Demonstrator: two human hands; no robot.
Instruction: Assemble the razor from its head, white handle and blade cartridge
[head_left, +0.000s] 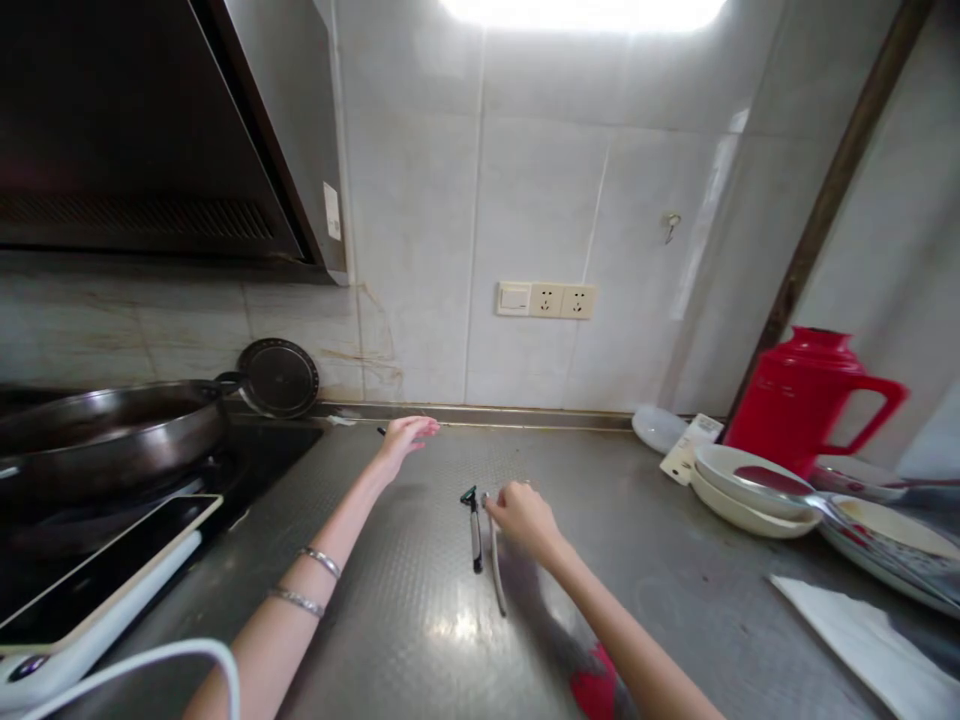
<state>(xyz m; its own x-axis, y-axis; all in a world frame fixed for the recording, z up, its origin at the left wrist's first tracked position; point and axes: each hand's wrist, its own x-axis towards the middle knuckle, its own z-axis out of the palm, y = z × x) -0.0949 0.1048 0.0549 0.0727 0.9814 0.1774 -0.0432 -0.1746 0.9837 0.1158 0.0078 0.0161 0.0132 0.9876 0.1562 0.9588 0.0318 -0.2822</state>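
My left hand (pixel 409 437) is raised over the back of the steel counter (pixel 420 620), its fingers stretched out to the right. A small dark item (pixel 381 431) shows just left of it, mostly hidden. At the centre lies a razor (pixel 475 530) with a green and black head. Right of the razor, a thin grey curved strip (pixel 496 570) runs toward the front. My right hand (pixel 521 512) is closed at the far end of this strip; its fingertips are partly hidden, so a firm grip cannot be made out.
A large pan (pixel 112 440) sits on the stove at left, with a phone (pixel 112 560) on a white stand in front. At right are a red thermos (pixel 795 400), stacked bowls (pixel 750 510) and a white sheet (pixel 862 640). A range hood (pixel 285 130) hangs upper left.
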